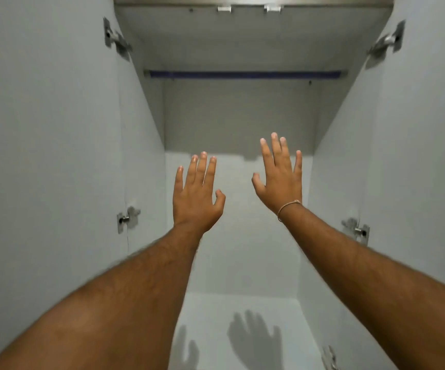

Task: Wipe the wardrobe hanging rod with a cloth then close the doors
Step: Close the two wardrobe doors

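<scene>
Wardrobe hanging rod (245, 74), a slim dark-blue bar, spanned the smooth grey interior (242, 116) at 12 o'clock; left hand (196, 198) and right hand (280, 182) hovered below, grips released, fingers straight, empty.

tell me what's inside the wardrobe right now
A dark rod spans the top of the wardrobe; nothing hangs on it. The left hand and right hand are raised in the opening, open and holding nothing. No cloth shows. The forearms hide part of its lower inside.
</scene>
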`<state>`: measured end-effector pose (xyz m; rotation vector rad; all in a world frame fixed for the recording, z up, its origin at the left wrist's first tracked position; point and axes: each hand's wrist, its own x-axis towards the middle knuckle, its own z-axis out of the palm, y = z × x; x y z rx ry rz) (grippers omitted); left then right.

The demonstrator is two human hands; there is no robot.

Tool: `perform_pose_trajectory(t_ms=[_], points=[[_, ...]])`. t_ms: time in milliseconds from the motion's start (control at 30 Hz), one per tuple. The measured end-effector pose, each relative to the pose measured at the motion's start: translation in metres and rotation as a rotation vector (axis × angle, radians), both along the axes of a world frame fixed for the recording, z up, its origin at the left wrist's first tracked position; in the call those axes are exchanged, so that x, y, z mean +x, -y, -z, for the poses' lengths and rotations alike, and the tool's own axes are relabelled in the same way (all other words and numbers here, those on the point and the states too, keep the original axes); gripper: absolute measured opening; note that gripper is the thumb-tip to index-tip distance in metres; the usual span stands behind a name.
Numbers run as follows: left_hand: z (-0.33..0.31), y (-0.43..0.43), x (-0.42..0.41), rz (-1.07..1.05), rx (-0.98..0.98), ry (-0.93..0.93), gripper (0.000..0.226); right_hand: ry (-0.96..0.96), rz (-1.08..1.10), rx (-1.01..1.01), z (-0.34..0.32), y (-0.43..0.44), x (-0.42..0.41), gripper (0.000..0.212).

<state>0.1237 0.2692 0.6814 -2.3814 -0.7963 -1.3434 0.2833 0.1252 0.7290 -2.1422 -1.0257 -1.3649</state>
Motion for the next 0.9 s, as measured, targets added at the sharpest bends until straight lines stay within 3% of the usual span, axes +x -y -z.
perform_pose_trajectory(t_ms=[167,467,633,900], points=[[-0.038,0.001,-0.01,-0.02,0.069,0.068,0.085,0.036,0.007,0.05,-0.043,0.01,-0.006,0.088],[-0.048,0.011,0.002,0.055,0.087,0.073,0.084,0.056,-0.011,0.149,-0.053,0.036,-0.018,0.084],[-0.057,0.053,0.033,0.304,0.122,0.118,0.084,0.031,-0.116,0.431,-0.056,0.102,-0.028,0.08],[-0.077,0.191,0.097,0.804,0.144,0.19,0.083,0.306,0.028,0.611,-0.05,0.271,-0.044,0.065]])
